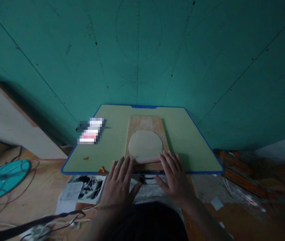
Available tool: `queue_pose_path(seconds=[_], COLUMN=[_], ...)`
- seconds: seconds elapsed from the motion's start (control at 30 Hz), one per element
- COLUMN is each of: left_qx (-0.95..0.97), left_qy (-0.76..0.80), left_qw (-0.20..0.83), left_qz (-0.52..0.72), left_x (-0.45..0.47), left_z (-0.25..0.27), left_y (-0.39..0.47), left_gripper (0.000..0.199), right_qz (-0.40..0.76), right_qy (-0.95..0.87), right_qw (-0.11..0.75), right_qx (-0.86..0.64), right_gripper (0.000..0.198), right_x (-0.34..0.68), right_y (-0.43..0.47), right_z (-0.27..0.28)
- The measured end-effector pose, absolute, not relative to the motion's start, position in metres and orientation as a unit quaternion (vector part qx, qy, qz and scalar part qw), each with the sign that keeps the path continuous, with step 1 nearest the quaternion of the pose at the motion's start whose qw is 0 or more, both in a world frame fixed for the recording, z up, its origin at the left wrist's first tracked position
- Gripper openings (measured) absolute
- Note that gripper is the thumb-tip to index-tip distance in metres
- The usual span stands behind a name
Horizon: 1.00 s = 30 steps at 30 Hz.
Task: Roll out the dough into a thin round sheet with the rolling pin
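A flat, roughly oval sheet of pale dough (145,144) lies on a wooden board (146,123). Along its near edge runs a pale rounded band (147,160); whether this is a rolling pin or a curled edge of dough I cannot tell. My left hand (118,179) rests palm down at the left end of this band, fingers stretched forward. At its right end lies my right hand (174,175), fingers also extended and thumb pointing inward. Neither hand is closed around anything I can see. Both palms sit over the board's near edge.
Under the board is a pale green folding table (190,134) with a blue rim. A pixelated phone-like object (91,131) lies at its left, near orange scraps (102,170). A green wall (137,67) stands behind. Cables (69,217) and papers (68,197) lie below.
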<state>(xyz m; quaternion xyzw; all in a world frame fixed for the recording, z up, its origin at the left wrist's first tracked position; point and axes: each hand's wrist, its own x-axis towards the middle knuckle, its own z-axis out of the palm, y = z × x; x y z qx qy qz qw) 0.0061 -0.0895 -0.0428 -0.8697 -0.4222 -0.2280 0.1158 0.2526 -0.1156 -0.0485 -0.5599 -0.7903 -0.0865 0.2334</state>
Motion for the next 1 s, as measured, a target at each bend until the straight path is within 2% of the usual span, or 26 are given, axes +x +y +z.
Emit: queue_pose_path(seconds=[0.13,0.23,0.43,0.6,0.77,0.9,1.0], left_qx=[-0.876,-0.863,-0.837,-0.799,-0.783,-0.794,-0.805], left_qy=[-0.418,-0.421,-0.450,-0.514,-0.520,-0.484,-0.455], left_qw=[0.109,0.099,0.020,-0.012,-0.070,-0.135,-0.179], left_qz=[-0.216,-0.259,-0.310,-0.312,-0.335,-0.342,-0.335], left_x=[0.006,0.014,0.012,-0.011,-0.012,0.001,0.009], left_z=[-0.052,-0.057,-0.073,-0.083,-0.076,-0.064,-0.056], left_y=[-0.109,-0.121,-0.141,-0.148,-0.156,-0.160,-0.160], left_gripper=[0.071,0.066,0.066,0.053,0.040,0.040,0.042], right_qz=[-0.061,-0.020,0.058,0.073,0.078,0.069,0.067], right_qy=[-0.808,-0.820,-0.872,-0.883,-0.889,-0.880,-0.877], right_qw=[0.217,0.202,0.171,0.145,0.144,0.163,0.159], right_qx=[-0.544,-0.535,-0.455,-0.439,-0.429,-0.440,-0.449], right_gripper=[0.065,0.058,0.049,0.046,0.047,0.052,0.055], right_x=[0.257,0.247,0.176,0.125,0.162,0.220,0.226], right_y=[-0.102,-0.069,-0.011,0.002,-0.007,-0.020,-0.021], right_z=[-0.044,-0.032,-0.009,0.001,-0.003,-0.015,-0.017])
